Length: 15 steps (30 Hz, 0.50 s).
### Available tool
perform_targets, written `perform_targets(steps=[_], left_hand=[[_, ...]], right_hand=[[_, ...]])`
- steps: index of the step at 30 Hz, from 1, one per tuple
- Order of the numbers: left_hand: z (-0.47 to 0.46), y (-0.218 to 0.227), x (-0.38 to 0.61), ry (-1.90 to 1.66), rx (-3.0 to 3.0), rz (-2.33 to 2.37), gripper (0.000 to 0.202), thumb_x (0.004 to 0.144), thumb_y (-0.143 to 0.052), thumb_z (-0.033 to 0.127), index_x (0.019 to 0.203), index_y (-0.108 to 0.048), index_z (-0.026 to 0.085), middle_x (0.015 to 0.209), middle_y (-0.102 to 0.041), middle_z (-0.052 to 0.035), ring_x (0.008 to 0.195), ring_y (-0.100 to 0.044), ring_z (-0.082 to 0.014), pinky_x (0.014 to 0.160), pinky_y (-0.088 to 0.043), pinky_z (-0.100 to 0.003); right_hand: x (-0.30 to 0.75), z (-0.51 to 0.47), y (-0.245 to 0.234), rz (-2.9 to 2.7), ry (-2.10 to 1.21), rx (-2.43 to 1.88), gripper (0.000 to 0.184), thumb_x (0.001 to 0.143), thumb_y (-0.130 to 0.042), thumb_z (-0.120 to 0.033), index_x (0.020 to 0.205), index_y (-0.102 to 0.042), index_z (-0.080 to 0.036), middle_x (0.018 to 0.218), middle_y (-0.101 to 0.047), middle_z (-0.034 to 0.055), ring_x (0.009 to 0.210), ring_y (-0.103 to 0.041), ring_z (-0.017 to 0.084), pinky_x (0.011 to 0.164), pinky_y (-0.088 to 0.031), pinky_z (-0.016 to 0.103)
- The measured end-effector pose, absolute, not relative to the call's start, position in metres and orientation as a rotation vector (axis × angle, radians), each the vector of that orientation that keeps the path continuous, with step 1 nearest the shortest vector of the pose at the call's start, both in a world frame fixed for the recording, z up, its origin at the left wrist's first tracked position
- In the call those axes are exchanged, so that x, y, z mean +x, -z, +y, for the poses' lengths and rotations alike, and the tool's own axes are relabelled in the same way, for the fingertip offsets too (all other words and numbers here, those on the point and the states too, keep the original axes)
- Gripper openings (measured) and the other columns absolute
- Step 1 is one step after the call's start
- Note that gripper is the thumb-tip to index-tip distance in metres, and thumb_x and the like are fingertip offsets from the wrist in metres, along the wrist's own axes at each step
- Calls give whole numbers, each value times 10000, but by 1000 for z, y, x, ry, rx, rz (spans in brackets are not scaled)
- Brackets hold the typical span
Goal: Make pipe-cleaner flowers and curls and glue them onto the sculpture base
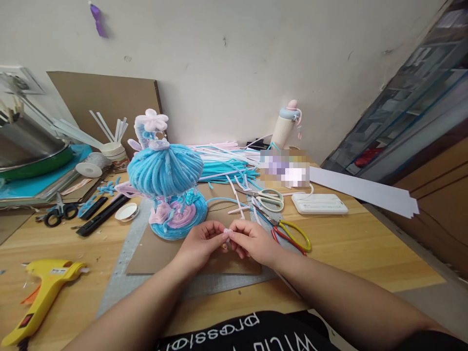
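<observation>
My left hand (205,242) and my right hand (252,240) meet over the brown cardboard sheet (146,256). Both pinch a small pale pink piece of pipe cleaner (228,232) between thumb and forefinger; its exact shape is mostly hidden by the fingertips. Just beyond my left hand stands a fuzzy pipe-cleaner model with a ribbed blue dome (164,170), a pale pink flower (151,120) on top and a coiled blue and pink base (179,214). To the right of my hands lie yellow-and-red-handled pliers (294,236) and pale-handled scissors (268,199).
A yellow glue gun (46,287) lies at the left front. Black scissors (61,212), a black cutter (102,216) and a small white cup (126,212) sit behind it. Blue pipe cleaners (228,170) are bundled near the wall. A white power bank (320,204) and a bottle (284,127) stand right.
</observation>
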<state>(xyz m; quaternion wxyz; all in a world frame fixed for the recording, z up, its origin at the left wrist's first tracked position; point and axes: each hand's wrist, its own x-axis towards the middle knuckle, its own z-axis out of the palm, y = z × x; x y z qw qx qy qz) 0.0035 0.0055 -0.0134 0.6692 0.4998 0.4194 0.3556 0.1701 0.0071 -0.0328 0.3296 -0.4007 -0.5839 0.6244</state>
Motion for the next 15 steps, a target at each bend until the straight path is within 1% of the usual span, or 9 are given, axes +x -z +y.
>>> perform_targets(steps=[6, 9, 11, 13, 15], left_hand=[[5, 18, 4, -800, 1149, 953, 253, 713, -698, 346, 729, -586, 120, 624, -633, 1, 567, -557, -94, 590, -424, -218], [6, 17, 3, -828, 1140, 988, 243, 707, -703, 331, 741, -588, 120, 622, -630, 1, 575, -563, -93, 591, -428, -215], [7, 13, 0, -916, 1111, 1011, 230, 697, -711, 312, 758, -585, 130, 623, -621, 11, 583, -562, -91, 600, -439, -216], [9, 8, -4, -1017, 1064, 1022, 224, 692, -710, 306, 769, -574, 145, 622, -604, 23, 575, -550, -89, 587, -447, -219], [10, 2, -8, -1072, 1043, 1022, 217, 701, -694, 314, 761, -557, 157, 603, -576, 33, 535, -516, -83, 532, -431, -211]], right_hand=[[165, 5, 30, -1371, -1824, -1023, 269, 816, -549, -410, 707, -508, -168, 578, -564, -39, 372, -430, 35, 360, -256, 154], [171, 10, 28, -1453, -1807, -1037, 275, 829, -528, -434, 735, -502, -176, 603, -564, -37, 382, -455, 50, 360, -276, 166], [181, 19, 25, -1565, -1659, -1060, 274, 863, -480, -445, 797, -523, -182, 658, -578, -26, 419, -486, 66, 387, -313, 186], [195, 30, 20, -1616, -1355, -1136, 276, 902, -421, -431, 877, -553, -191, 712, -591, -15, 477, -501, 80, 461, -365, 214], [208, 40, 16, -1749, -1006, -1237, 212, 896, -463, -365, 851, -580, -193, 748, -606, 1, 610, -542, 118, 585, -411, 255]])
